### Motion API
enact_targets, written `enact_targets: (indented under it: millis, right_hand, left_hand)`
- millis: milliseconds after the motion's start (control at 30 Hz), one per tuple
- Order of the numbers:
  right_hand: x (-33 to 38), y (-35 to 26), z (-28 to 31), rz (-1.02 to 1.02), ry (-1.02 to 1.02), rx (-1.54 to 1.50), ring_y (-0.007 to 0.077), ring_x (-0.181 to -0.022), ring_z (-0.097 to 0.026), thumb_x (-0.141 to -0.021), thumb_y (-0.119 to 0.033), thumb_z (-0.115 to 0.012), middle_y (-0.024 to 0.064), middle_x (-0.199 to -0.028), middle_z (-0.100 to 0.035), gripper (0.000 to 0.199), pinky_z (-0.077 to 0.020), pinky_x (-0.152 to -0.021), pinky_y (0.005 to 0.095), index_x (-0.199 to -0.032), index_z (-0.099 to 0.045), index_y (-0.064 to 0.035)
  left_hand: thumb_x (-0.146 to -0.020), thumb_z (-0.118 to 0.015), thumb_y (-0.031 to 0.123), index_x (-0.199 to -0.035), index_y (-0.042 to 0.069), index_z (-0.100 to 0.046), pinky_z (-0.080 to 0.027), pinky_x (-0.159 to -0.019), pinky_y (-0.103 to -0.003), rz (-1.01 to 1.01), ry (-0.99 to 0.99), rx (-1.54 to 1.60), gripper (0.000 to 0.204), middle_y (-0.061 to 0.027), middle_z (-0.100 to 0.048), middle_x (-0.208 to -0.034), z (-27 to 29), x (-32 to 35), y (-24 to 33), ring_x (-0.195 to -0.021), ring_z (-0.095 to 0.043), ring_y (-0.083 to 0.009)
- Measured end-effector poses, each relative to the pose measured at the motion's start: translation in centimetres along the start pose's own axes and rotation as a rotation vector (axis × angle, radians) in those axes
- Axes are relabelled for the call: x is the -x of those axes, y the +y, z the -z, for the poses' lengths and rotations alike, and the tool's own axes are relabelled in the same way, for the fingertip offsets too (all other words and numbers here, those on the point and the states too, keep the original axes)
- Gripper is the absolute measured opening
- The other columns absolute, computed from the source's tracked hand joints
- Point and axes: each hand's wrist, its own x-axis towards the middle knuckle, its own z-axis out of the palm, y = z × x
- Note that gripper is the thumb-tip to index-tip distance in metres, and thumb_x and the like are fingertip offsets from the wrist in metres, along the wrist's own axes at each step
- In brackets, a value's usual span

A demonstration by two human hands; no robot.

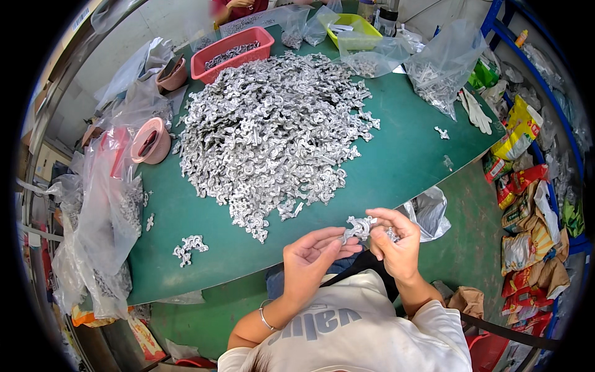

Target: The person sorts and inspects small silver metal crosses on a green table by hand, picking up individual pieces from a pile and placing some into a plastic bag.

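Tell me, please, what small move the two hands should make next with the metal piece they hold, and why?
Probably bend or snap the metal piece apart. The left hand and the right hand both pinch it at its ends, above the table edge, away from the big pile of cast metal pieces. A few separated pieces lie on the green table, which suggests sorting by hand.

shiny metal parts (273, 124), matt green tabletop (403, 161)
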Motion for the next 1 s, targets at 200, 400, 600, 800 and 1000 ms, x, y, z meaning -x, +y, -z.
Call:
enact_targets:
  millis: [200,400,600,800,1000]
  right_hand:
    - [-0.1,0.4,0.8,0.022,-0.046,0.015,0.0042,-0.044,-0.042,-0.085,-0.006,-0.052,0.0048,-0.067,-0.055,0.019,-0.0312,-0.041,0.0177,-0.099,-0.057,0.0054]
    - [-0.3,0.6,1.2,-0.001,-0.031,0.004,0.0041,-0.044,-0.041,-0.086,-0.006,-0.051,0.0032,-0.063,-0.053,0.017,-0.0302,-0.041,0.0178,-0.097,-0.057,0.0057]
    - [-0.5,0.8,1.4,0.024,-0.012,0.003,0.0039,-0.045,-0.042,-0.085,-0.005,-0.052,0.0030,-0.064,-0.053,0.016,-0.0305,-0.041,0.0175,-0.097,-0.058,0.0052]
    - [-0.5,0.7,2.1,0.051,0.028,0.061,0.0035,-0.046,-0.042,-0.083,-0.002,-0.054,0.0020,-0.064,-0.054,0.013,-0.0312,-0.041,0.0172,-0.094,-0.060,0.0032]
    - [-1.4,1.9,3.5,0.249,0.134,0.358,0.0056,-0.052,-0.048,-0.078,0.001,-0.057,0.0037,-0.065,-0.056,0.007,-0.0364,-0.046,0.0199,-0.085,-0.061,0.0015]
  left_hand:
    - [-0.084,-0.049,0.000,-0.102,-0.011,-0.051,-0.052,-0.075,-0.032,-0.007,0.007,-0.010,0.021,-0.0234,-0.059,-0.092,-0.3,-0.3,-0.3,-0.082,-0.062,-0.0260]
    - [-0.084,-0.051,0.002,-0.101,-0.011,-0.051,-0.053,-0.073,-0.032,0.013,0.010,-0.003,0.022,-0.0232,-0.060,-0.090,-0.5,-0.6,-0.6,-0.079,-0.063,-0.0259]
    - [-0.085,-0.048,0.001,-0.103,-0.011,-0.051,-0.051,-0.075,-0.030,0.049,-0.017,0.020,0.021,-0.0219,-0.060,-0.093,-0.3,-0.9,-0.9,-0.083,-0.062,-0.0241]
    - [-0.086,-0.048,0.003,-0.103,-0.010,-0.051,-0.051,-0.075,-0.030,0.087,0.000,0.017,0.022,-0.0216,-0.060,-0.093,-0.6,-1.3,-1.3,-0.083,-0.062,-0.0246]
    - [-0.087,-0.047,0.007,-0.105,-0.009,-0.050,-0.052,-0.074,-0.032,0.164,-0.033,0.038,0.024,-0.0230,-0.059,-0.090,-1.1,-2.6,-2.5,-0.080,-0.062,-0.0262]
